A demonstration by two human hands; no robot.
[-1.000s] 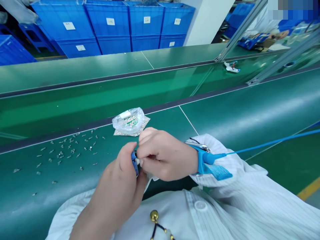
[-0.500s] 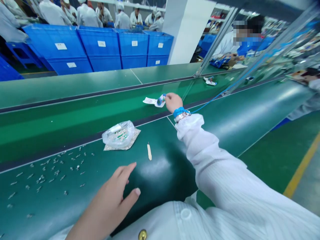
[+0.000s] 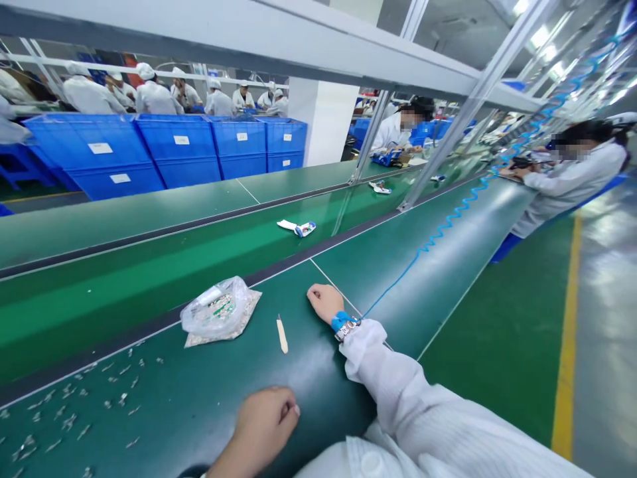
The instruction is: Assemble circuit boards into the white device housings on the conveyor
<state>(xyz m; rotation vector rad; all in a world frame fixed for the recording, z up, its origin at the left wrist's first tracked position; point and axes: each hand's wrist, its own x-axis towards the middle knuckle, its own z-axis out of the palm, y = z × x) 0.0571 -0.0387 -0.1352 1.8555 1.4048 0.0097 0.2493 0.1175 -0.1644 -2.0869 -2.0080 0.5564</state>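
Left hand (image 3: 263, 421): loosely curled, empty, lying on the green counter (image 3: 318, 388) at the lower edge of view. Right hand (image 3: 324, 303): empty, lying on the same counter, well apart from the left. Blue wrist strap (image 3: 341, 321): worn on the right wrist, with a coiled blue cord (image 3: 442, 229) running away from it. Wooden stick (image 3: 282, 334): lay between the hands, touching neither. Clear plastic bag (image 3: 219, 312): lay just left of the stick, holding small green-and-silver parts. Small metal parts (image 3: 74, 415): lay scattered on the counter, left of the left hand.
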